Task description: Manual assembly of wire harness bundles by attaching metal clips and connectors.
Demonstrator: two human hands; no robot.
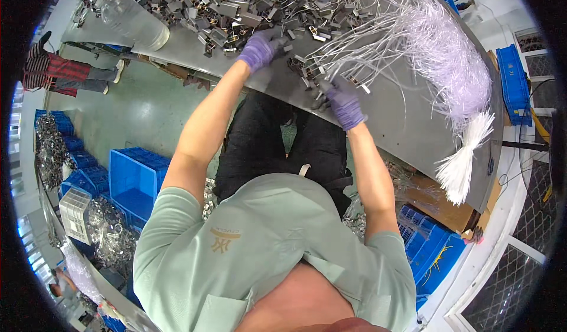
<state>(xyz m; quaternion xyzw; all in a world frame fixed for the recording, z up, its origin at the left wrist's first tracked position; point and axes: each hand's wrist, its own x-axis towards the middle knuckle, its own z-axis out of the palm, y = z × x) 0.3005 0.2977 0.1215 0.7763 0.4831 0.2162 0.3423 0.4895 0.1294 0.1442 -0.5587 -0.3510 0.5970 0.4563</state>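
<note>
My left hand (pixel 258 51), in a purple glove with dark fingertips, is at the near edge of a big heap of small dark metal-cased parts (pixel 236 13). Its fingers are closed together; what they hold blends with the dark glove tips. My right hand (pixel 344 103), gloved alike, is over the table's front edge with its fingers curled in. Just beyond its fingertips lies a small cluster of the same parts (pixel 307 69), with thin white wires (pixel 354 51) fanning toward it. Whatever is pinched in the right fingers is too small to make out.
A long bundle of clear and white wires (pixel 455 72) covers the right of the grey table (pixel 413 137). A clear plastic bottle (pixel 133 22) lies at the left edge. Blue crates (pixel 139 181) stand on the floor to the left, another blue crate (pixel 434 255) at right. Another person (pixel 71 75) stands far left.
</note>
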